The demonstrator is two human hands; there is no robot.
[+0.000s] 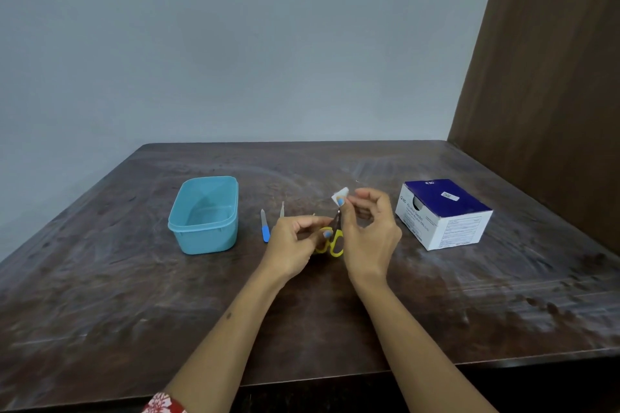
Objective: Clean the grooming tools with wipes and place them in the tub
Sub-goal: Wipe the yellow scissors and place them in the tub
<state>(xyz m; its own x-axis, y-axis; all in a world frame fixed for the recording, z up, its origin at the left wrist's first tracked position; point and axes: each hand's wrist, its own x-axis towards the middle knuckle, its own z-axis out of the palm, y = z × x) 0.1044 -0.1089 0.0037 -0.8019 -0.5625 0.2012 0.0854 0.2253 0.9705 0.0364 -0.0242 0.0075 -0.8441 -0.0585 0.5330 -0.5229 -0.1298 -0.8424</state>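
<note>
My left hand (295, 241) grips small scissors with yellow handles (335, 240), blades pointing up and away. Pinched between thumb and forefinger of my right hand (369, 231) is a small white wipe (340, 195), held at the tip of the blades. To the left on the table stands an open blue tub (204, 214) with nothing visible inside. Between the tub and my left hand lie a nail file with a blue handle (264, 226) and a thin pale tool (282, 210).
A white and dark blue box of swabs (443, 213) sits on the right of the dark wooden table (134, 295). A grey wall rises behind the table, and a brown wooden panel (543, 77) stands at the right.
</note>
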